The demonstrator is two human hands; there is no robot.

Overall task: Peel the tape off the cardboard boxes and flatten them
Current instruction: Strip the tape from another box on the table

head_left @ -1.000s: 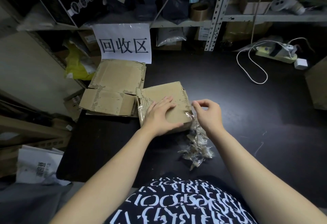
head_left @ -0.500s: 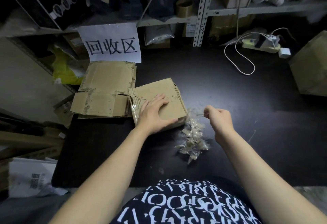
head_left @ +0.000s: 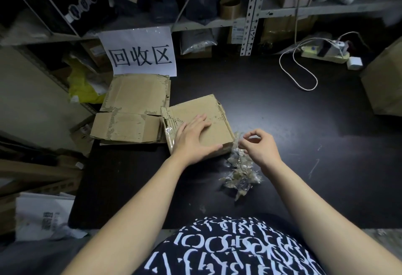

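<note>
A small brown cardboard box stands on the black table, with clear tape left on its left side. My left hand lies flat on the box top, fingers straight, thumb over the near edge. My right hand hovers at the box's near right corner, fingers curled, thumb and forefinger pinching a bit of clear tape. Just below that hand lies a crumpled pile of peeled tape.
Flattened cardboard boxes are stacked left of the box, under a white paper sign. A large cardboard box stands at the right edge. A white cable and power strip lie at the back right. Shelves line the back.
My right hand pulled a strip of tape away to the right, then came back to the box's corner above the tape pile. My left hand stayed pressed on the box.
</note>
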